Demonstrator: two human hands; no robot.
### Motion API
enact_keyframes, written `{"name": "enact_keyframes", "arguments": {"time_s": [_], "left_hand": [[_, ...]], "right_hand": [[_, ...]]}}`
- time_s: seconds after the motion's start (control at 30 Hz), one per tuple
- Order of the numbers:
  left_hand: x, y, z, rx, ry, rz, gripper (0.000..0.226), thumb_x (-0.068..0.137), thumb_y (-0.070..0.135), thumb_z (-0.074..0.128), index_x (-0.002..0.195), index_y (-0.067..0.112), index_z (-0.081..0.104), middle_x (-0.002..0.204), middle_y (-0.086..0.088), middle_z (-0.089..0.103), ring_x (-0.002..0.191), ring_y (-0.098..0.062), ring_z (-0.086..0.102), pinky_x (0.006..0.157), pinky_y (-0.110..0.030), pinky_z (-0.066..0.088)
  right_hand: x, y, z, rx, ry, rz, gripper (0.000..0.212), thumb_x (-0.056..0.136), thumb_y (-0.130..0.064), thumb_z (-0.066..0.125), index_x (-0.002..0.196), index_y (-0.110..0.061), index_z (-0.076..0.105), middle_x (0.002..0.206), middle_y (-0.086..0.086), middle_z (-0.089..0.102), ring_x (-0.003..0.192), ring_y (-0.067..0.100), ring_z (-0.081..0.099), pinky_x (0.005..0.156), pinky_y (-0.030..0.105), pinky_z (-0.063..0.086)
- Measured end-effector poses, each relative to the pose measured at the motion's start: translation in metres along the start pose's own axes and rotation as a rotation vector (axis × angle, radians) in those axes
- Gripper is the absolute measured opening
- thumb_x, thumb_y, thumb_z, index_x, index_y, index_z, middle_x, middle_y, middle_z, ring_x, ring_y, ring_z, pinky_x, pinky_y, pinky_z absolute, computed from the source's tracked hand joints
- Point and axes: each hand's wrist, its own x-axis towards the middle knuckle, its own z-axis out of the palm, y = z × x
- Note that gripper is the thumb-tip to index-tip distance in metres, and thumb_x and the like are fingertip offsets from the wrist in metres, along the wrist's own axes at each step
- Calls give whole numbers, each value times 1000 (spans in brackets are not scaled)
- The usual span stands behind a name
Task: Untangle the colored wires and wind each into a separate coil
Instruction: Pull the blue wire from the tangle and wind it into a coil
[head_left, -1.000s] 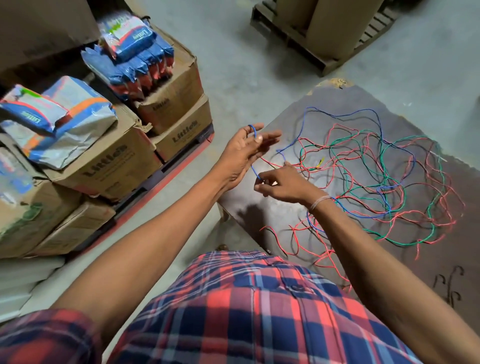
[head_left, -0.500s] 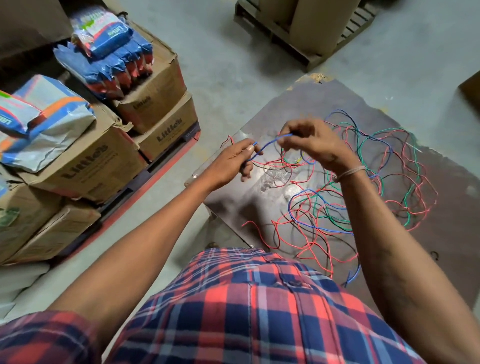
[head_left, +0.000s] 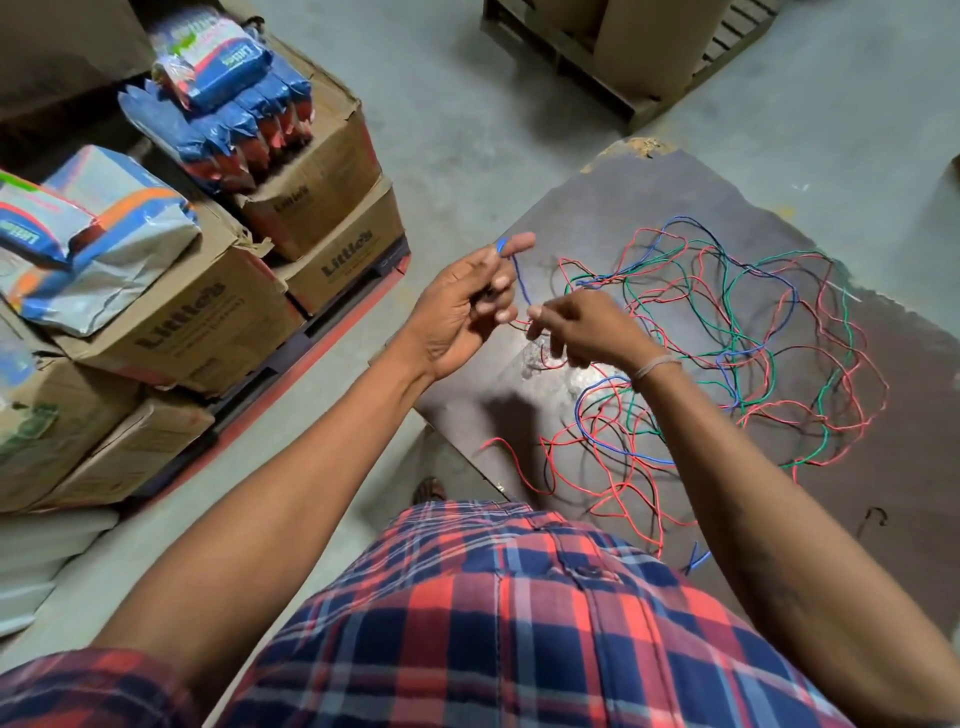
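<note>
A loose tangle of red, green, blue and black wires (head_left: 737, 332) lies spread over a dark brown board (head_left: 893, 467). My left hand (head_left: 467, 306) is raised at the board's left corner and pinches the end of the blue wire (head_left: 521, 283) between thumb and index finger. A short stretch of that blue wire runs down to my right hand (head_left: 582, 332), which pinches it just to the right, above the board. From there the blue wire drops back into the tangle. A separate blue wire end (head_left: 698, 561) pokes out near my shirt.
Stacked cardboard boxes (head_left: 322, 171) with blue and white packets (head_left: 218, 67) on top stand on a red-edged pallet at the left. A wooden pallet with boxes (head_left: 613, 78) sits at the far top. Grey concrete floor (head_left: 457, 114) surrounds the board.
My right hand has come down and left from its higher position, close beside the left hand again. The left hand has turned with the blue wire end, and the blue wire has shifted in the tangle.
</note>
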Motion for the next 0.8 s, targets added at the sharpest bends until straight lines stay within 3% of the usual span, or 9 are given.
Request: {"name": "enact_keyframes", "arguments": {"time_s": [0.1,0.17,0.23,0.33,0.4,0.5,0.6,0.67,0.8], "left_hand": [[12,-3,6,-74,121,27,38,108,8,37,144,-4,42,88,-1,67,63,-6,57,78,-26,58],[19,-8,8,-91,156,62,30,108,5,35,137,-1,43,99,-10,74,78,-14,70,91,-33,58],[26,-15,8,-16,165,82,18,109,6,34,123,6,45,106,-14,75,92,-21,74,95,-36,55],[29,-23,1,401,208,95,17,110,12,36,109,4,51,111,-9,76,102,-24,74,95,-36,52],[28,-28,-8,681,221,107,30,109,12,38,109,-14,54,110,-14,75,101,-23,75,95,-33,53],[20,-29,-14,952,147,95,34,109,13,39,104,-14,59,99,-14,77,96,-13,73,96,-24,53],[9,-31,-11,976,56,40,31,109,20,39,109,-2,61,78,-8,73,75,-18,70,81,-27,56],[1,-33,-6,822,32,-21,33,108,25,37,114,1,60,64,-4,63,50,-21,55,60,-29,49],[-8,-31,3,537,42,-82,40,109,16,32,130,-2,60,61,-5,40,46,-8,26,46,-20,24]], "right_hand": [[-14,-6,16,-125,-152,-48,37,105,-42,51,94,-17,75,64,8,72,47,19,65,53,24,52],[-22,-9,18,-233,-212,-134,29,102,-42,58,98,-19,75,64,3,74,51,9,67,60,21,51],[-30,-13,14,-357,-245,-216,22,96,-43,66,101,-26,77,63,-4,74,56,-6,63,64,19,49],[-41,-19,2,-443,-282,-275,16,92,-40,71,93,-25,77,59,-9,72,60,-5,63,65,23,46],[-48,-22,-11,-384,-272,-295,14,92,-34,72,82,-24,71,57,-5,70,59,5,65,63,24,46],[-57,-28,-34,-202,-183,-310,17,94,-25,72,79,-22,66,60,3,68,56,11,66,60,25,48],[-56,-27,-54,84,-98,-305,14,97,-17,70,86,-11,67,65,19,59,58,19,57,60,29,45],[-50,-23,-63,226,-18,-339,11,97,-11,68,89,-4,68,66,15,53,60,19,50,59,26,42],[-30,-11,-66,340,192,-307,17,98,-12,67,95,4,67,64,2,52,58,12,44,55,23,37]]}}
